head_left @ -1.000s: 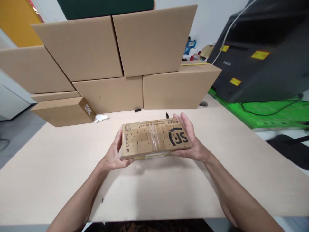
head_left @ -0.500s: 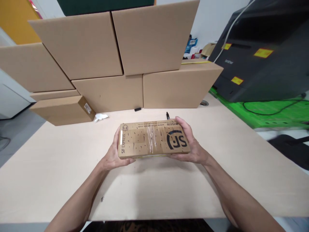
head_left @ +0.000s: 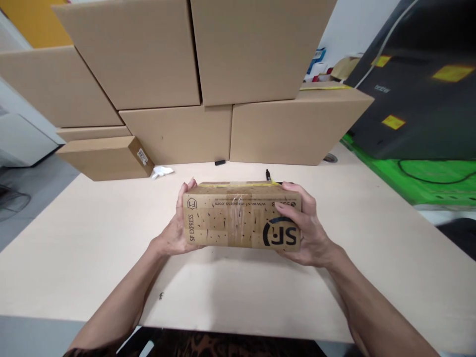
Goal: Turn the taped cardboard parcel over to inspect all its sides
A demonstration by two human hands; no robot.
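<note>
Between my two hands I hold a brown cardboard box point(head_left: 219, 223) printed "SF EXPRESS", its long printed side facing me. Clear tape runs down its middle, and a strip of yellow shows along its far top edge. My left hand point(head_left: 174, 230) grips the left end, with the lower fingers partly hidden beneath it. My right hand point(head_left: 311, 230) is closed round the right end, one finger lying on the printed face near the logo. Behind the box, a black marker point(head_left: 268, 174) lies on the table, and its black cap point(head_left: 220, 162) rests farther left.
Large cardboard boxes point(head_left: 260, 49) are stacked along the back of the table point(head_left: 372, 258). A flatter box point(head_left: 100, 156) and a crumpled white scrap point(head_left: 162, 171) sit at the back left. A dark machine point(head_left: 420, 109) stands on a green surface point(head_left: 439, 178) at the right.
The box has tilted, so more of its far top edge and yellow strip shows. My right hand has shifted its fingers onto the printed face. The view has turned slightly left and down.
</note>
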